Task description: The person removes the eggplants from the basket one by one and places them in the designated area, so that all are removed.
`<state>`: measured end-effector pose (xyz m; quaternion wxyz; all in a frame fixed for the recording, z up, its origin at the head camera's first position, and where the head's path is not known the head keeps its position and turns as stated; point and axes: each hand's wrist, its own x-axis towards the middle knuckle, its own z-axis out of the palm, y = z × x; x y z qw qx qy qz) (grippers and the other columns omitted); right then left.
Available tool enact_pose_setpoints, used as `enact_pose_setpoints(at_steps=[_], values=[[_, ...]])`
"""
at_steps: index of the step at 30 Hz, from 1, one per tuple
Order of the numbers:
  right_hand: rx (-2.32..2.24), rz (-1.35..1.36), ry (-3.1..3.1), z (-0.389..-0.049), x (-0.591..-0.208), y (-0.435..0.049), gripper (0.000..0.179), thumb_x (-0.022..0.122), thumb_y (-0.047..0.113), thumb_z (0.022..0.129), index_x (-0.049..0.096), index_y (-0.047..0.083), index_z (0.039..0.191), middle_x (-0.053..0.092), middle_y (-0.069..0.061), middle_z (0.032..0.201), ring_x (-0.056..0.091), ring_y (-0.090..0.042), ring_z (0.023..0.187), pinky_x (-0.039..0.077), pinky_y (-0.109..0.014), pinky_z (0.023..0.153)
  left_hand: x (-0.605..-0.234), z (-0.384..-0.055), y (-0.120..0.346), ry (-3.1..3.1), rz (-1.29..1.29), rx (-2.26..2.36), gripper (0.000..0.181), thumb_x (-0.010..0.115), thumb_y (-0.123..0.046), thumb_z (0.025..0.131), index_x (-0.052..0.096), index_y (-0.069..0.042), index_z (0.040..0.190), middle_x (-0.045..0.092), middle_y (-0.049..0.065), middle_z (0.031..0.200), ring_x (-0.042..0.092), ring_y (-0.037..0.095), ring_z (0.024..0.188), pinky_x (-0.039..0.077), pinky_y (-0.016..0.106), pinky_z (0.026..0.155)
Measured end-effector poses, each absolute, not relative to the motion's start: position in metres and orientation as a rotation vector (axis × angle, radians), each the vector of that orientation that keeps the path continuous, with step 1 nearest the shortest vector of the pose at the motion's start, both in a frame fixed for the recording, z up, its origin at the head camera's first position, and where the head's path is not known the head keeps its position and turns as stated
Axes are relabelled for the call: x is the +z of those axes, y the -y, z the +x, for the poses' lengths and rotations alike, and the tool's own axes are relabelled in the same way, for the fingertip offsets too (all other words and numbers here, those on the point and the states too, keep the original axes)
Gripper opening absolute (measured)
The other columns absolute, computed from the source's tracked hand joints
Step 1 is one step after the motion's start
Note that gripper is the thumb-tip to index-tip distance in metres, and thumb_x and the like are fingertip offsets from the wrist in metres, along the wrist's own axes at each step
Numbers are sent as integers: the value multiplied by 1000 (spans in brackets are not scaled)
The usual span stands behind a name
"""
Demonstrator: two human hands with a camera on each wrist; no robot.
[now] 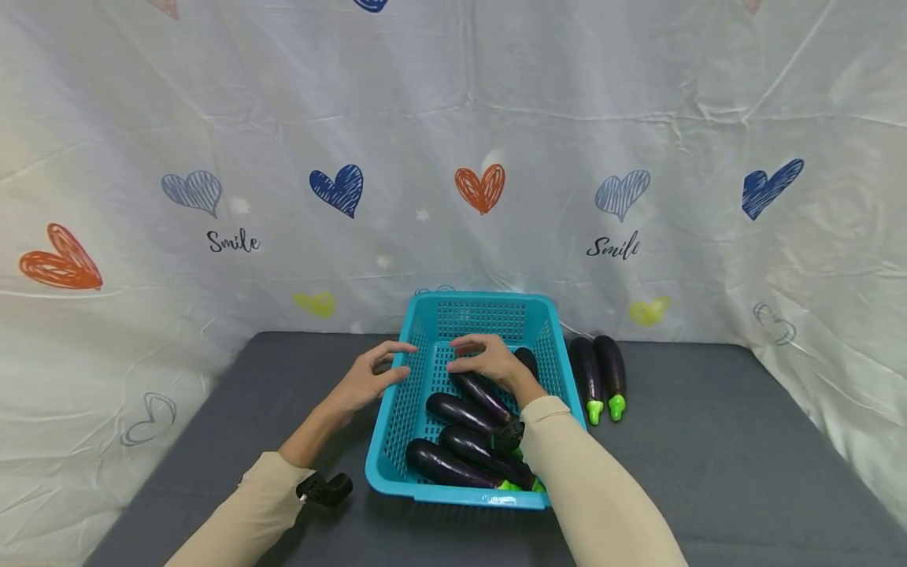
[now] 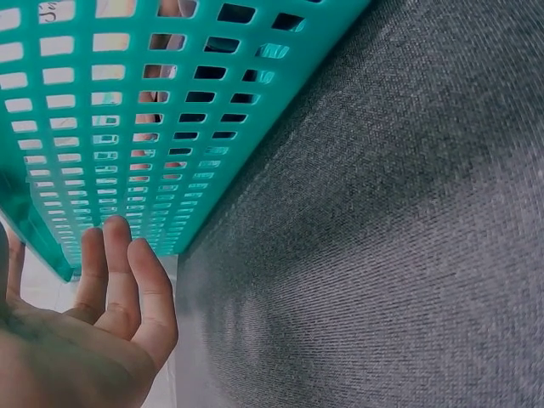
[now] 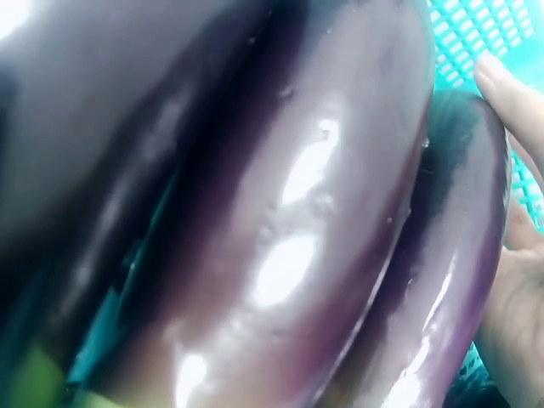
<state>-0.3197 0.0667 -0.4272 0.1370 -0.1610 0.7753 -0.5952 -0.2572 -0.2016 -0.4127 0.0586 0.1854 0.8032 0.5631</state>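
A blue plastic basket point(image 1: 482, 495) with perforated walls stands on the grey table. Inside lie several dark purple eggplants point(image 1: 442, 465) with green stem ends, mostly toward the front and right. Beside the basket's left rim is my left hand point(image 1: 357, 387), its fingers loosely bent and holding nothing. The left wrist view shows the basket's outer wall point(image 2: 293, 66) close to those fingers. My right hand point(image 1: 489, 362) hovers inside the basket over the upper eggplants, thumb and fingers apart. In the right wrist view, glossy eggplants point(image 3: 340, 195) fill most of the picture, with the right hand point(image 3: 520, 297) beyond them.
Two more eggplants point(image 1: 611, 374) lie side by side on the table, against the basket's right side. A grey cloth point(image 1: 708, 441) covers the table. Behind it hangs a pale curtain point(image 1: 425, 134) printed with hearts.
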Motion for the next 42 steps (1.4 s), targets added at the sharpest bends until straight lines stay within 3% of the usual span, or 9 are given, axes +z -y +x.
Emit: enact_pose_setpoints(at_steps=[10, 17, 28, 42], values=[[-1972, -166, -2362, -319, -427, -61, 46, 82, 12, 89, 66, -1, 130, 61, -17, 132, 56, -34, 120, 47, -49, 97, -412, -257, 202, -2449, 551, 1693, 40, 62, -22, 105, 56, -13, 143, 41, 24, 150, 47, 45, 128, 51, 52, 83], [-2055, -74, -2395, -321, -429, -57, 42, 82, 12, 89, 68, -2, 126, 62, -18, 128, 57, -33, 118, 48, -48, 96, -413, -257, 201, -2441, 567, 1689, 40, 62, -23, 105, 56, -14, 143, 40, 23, 151, 47, 45, 128, 51, 50, 82], [-2010, -93, -2410, -323, -432, -59, 40, 81, 14, 90, 69, -1, 125, 62, -18, 128, 58, -34, 117, 48, -50, 93, -412, -256, 201, -2459, 562, 1683, 40, 62, -22, 105, 55, -13, 144, 40, 22, 152, 47, 44, 129, 51, 51, 82], [-1677, -210, -2361, -314, -414, -71, 61, 85, 17, 86, 60, 6, 140, 51, -22, 143, 47, -40, 132, 39, -56, 103, -412, -255, 201, -2466, 545, 1673, 41, 62, -25, 105, 55, -15, 144, 40, 22, 152, 47, 44, 129, 50, 50, 81]])
